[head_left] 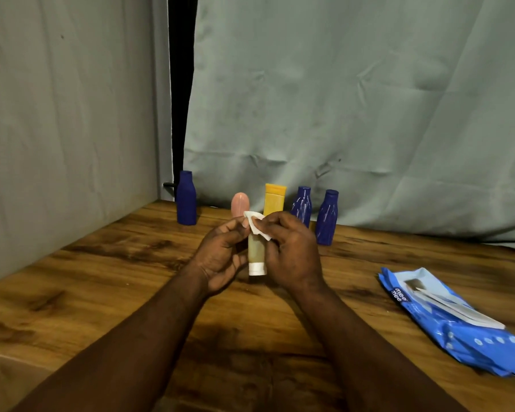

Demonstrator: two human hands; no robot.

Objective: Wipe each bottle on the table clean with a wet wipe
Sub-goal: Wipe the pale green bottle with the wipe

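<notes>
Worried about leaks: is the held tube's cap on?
On: the white cap sits at the lower end of the green tube; the left hand holds it, the right hand the wipe.

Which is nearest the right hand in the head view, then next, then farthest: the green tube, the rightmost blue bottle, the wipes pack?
1. green tube, gripped by the left hand, under the wet wipe that the right hand holds.
2. rightmost blue bottle, standing just behind, to the right.
3. wipes pack, lying far to the right.
</notes>
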